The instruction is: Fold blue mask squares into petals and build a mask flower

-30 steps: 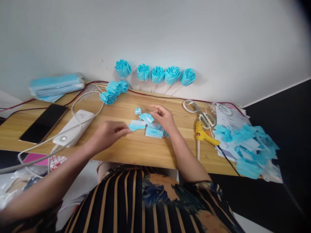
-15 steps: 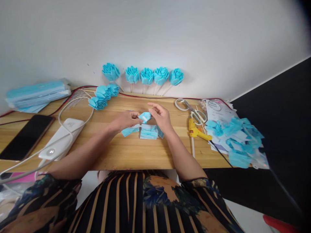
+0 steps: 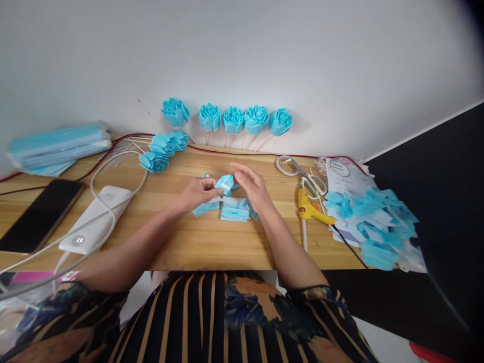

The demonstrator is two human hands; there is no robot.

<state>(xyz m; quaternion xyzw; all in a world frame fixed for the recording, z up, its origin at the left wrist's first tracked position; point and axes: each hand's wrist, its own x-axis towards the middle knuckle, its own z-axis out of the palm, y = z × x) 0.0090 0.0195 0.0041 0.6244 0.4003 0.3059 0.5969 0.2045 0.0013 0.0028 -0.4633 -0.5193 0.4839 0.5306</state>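
Just above the wooden table, a small folded blue piece of face-mask fabric with a white strip on it is held between my two hands. My left hand pinches its left side between thumb and fingers. At its right edge, the thumb side of my right hand closes on the piece, its upper fingers reaching out above; the exact contact is partly hidden. Below lies a stack of cut blue mask pieces, with a loose blue strip left of it and another beside my right wrist.
Several blue fabric flowers on sticks lean on the wall; more flowers lie at left. Stacked masks, a phone and a power bank sit left. Scissors, a yellow glue gun and blue scraps lie right.
My right hand's fingers have curled a little closer around the folded piece, which has turned slightly. The whole view has shifted a little; the things on the table lie as before.
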